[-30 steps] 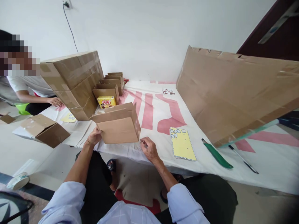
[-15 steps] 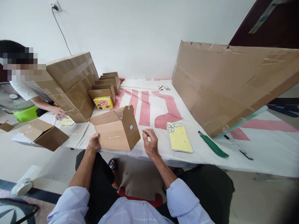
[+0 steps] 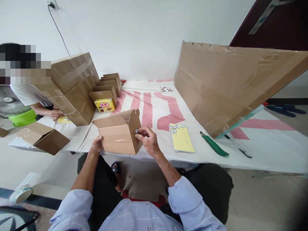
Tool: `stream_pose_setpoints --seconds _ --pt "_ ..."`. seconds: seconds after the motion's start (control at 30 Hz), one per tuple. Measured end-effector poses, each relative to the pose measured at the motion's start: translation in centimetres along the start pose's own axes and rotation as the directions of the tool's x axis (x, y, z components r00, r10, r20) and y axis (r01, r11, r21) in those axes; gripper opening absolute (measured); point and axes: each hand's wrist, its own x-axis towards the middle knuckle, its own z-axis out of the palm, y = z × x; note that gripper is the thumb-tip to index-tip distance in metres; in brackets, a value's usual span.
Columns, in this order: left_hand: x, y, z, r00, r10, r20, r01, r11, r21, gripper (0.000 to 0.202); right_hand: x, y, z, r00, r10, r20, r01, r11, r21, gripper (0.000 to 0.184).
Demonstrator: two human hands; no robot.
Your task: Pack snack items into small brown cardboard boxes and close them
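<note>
An open cardboard box (image 3: 117, 140) is tilted at the table's front edge, its flap raised. My left hand (image 3: 97, 144) grips its left side, fingers closed on the board. At the box's right end, my right hand (image 3: 148, 139) has its thumb and forefinger pinched at a small pale label (image 3: 137, 131). Whether the label has lifted off the board cannot be made out. Right of that hand lies a yellow sticker sheet (image 3: 182, 138) with several small labels at its top. Farther right rests a green-handled knife (image 3: 214, 144).
Several open boxes (image 3: 106, 91) line up behind a yellow snack box (image 3: 104, 105). Stacked cartons (image 3: 77, 89) stand at left, beside a co-worker's hand (image 3: 56, 114). Another box (image 3: 45, 138) lies at the left edge. A large cardboard panel (image 3: 235, 83) and a thin cutter (image 3: 238, 146) are at right.
My right hand has moved left to the label on the box's end. My left hand keeps its hold on the box. The view has shifted slightly.
</note>
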Motion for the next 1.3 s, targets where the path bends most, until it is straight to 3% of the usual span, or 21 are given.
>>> stream_pose_setpoints --seconds 0.3,0.43,0.53,0.7,0.87,0.97,1.2,1.3 --pt "-0.7 0.6 1.2 0.998 -0.029 0.058 0.026 0.999 0.048 0.056 0.1 1.1 0.0 0.996 0.079 -0.032 -0.078 0.996 0.052 0.030" --pt "-1.6 0.9 3.8 0.998 0.022 0.054 -0.027 0.995 0.093 0.068 -0.1 2.8 -1.1 0.987 0.131 -0.096 -0.122 0.988 0.095 0.038" --pt "-2.7 0.9 6.7 0.987 0.135 0.087 -0.150 0.969 0.194 0.071 -0.5 4.5 -3.0 0.961 0.190 -0.199 -0.174 0.980 0.094 0.038" --pt "-4.5 0.8 11.4 0.944 0.302 0.131 -0.322 0.769 0.551 0.082 -1.0 6.9 -6.1 0.900 0.342 -0.271 -0.309 0.938 0.157 0.040" --pt "-5.7 -0.1 14.6 0.879 0.410 0.244 -0.443 0.510 0.737 0.087 -1.5 7.4 -6.8 0.861 0.409 -0.303 -0.343 0.906 0.248 0.042" --pt "-5.9 -0.7 15.3 0.853 0.440 0.282 -0.479 0.441 0.759 0.094 -1.8 7.2 -6.8 0.848 0.429 -0.311 -0.348 0.894 0.282 0.043" --pt "-7.1 -0.8 15.0 0.841 0.443 0.311 -0.489 0.376 0.787 0.095 -2.7 7.6 -6.7 0.833 0.430 -0.349 -0.326 0.890 0.318 0.044" --pt "-8.0 -0.4 15.1 0.812 0.432 0.392 -0.547 0.333 0.768 0.099 -2.5 7.6 -6.3 0.819 0.447 -0.360 -0.334 0.881 0.336 0.042"
